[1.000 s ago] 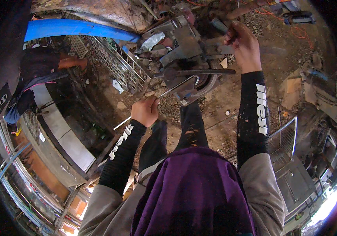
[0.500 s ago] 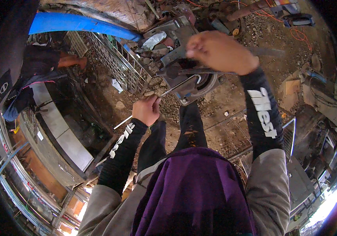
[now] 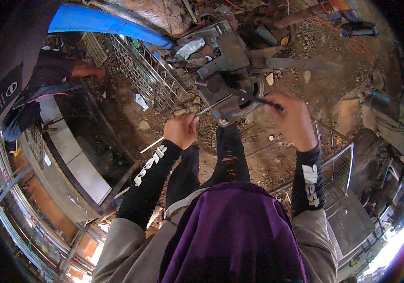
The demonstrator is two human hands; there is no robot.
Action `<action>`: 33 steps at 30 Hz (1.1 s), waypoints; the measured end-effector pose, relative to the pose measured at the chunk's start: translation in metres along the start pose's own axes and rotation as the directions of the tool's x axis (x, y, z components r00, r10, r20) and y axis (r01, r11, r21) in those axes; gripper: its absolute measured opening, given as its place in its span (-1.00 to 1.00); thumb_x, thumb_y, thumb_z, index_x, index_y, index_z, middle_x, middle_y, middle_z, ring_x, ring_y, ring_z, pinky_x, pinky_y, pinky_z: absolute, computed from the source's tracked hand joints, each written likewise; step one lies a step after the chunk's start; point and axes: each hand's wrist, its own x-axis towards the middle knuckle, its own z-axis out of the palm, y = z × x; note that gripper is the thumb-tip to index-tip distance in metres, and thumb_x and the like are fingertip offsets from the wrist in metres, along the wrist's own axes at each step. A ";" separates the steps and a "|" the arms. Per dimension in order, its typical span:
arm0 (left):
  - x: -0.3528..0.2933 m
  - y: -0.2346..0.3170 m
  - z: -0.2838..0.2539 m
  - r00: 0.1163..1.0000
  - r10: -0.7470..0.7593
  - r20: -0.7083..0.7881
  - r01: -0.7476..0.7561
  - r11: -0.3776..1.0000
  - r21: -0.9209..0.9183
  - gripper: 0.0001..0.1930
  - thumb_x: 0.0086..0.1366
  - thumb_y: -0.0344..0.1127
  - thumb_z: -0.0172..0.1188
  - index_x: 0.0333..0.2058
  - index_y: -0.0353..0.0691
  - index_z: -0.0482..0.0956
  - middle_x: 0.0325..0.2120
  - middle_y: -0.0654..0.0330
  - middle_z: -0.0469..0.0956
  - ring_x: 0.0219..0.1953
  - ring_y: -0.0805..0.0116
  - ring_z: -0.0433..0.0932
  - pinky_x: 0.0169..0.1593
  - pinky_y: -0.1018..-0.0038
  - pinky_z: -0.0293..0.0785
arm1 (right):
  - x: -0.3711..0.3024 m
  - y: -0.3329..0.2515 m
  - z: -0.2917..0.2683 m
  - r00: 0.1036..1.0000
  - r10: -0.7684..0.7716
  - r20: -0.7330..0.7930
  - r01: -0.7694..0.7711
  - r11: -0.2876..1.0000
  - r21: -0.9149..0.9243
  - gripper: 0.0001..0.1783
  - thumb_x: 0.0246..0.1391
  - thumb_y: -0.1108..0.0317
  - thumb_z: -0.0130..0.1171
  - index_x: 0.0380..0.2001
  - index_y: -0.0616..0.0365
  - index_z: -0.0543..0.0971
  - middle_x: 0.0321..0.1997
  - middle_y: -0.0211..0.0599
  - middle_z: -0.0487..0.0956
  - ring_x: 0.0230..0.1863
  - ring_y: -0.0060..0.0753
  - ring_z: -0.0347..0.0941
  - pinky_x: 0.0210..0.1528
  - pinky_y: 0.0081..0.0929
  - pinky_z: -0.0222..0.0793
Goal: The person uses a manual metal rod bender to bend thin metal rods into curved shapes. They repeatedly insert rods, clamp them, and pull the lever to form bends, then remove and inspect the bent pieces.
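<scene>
Closed around a thin metal rod [image 3: 152,145], my left hand [image 3: 181,130] is near the middle of the view. From there the rod slants up and right onto a dark metal machine [image 3: 223,113] with a round base, where its far end is hidden. Out of the top of this machine comes a dark lever [image 3: 249,96]. My right hand [image 3: 292,120] has its fingers wrapped around the lever's outer end, to the right of the machine.
Metal grates [image 3: 148,75] lean beyond my left hand. A blue curved panel [image 3: 107,22] spans the upper left. Another person's arm [image 3: 86,70] shows at the left, near a bench with pale panels [image 3: 77,160]. Gravelly dirt ground [image 3: 322,89] lies at the right.
My right hand has come down and right from above the machine, and now grips the lever, which has swung toward me. The rod's hooked end no longer shows.
</scene>
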 end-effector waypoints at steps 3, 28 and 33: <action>0.000 0.000 0.001 1.000 -0.026 0.010 0.026 1.000 0.012 -0.86 0.31 -0.31 0.19 -0.41 -0.22 0.52 -0.54 -0.09 0.50 -0.44 -0.22 0.52 -0.42 0.02 0.39 | -0.027 -0.005 0.026 0.999 -0.022 0.024 0.020 0.996 0.090 -0.66 0.04 0.37 0.36 -0.09 0.15 0.61 -0.37 -0.11 0.61 -0.45 -0.03 0.53 -0.36 -0.26 0.45; 0.001 -0.002 0.002 1.000 0.012 0.017 -0.012 1.000 0.003 -0.86 0.34 -0.29 0.18 -0.37 -0.21 0.55 -0.56 -0.09 0.52 -0.49 -0.22 0.52 -0.47 0.01 0.39 | 0.129 0.057 -0.023 0.977 -0.184 0.104 0.090 0.807 0.583 -0.53 0.02 0.42 0.37 0.05 0.08 0.57 -0.14 -0.31 0.65 -0.21 -0.39 0.57 -0.17 -0.40 0.49; 0.003 0.007 -0.004 0.997 -0.055 0.058 0.054 0.998 0.021 -0.84 0.28 -0.27 0.21 -0.44 -0.18 0.50 -0.59 -0.06 0.52 -0.50 -0.21 0.53 -0.47 -0.02 0.41 | 0.108 0.073 0.037 0.995 0.088 -0.044 0.016 0.301 0.953 -0.60 0.24 0.31 0.28 0.11 0.11 0.51 -0.17 -0.35 0.62 -0.22 -0.58 0.48 -0.17 -0.50 0.43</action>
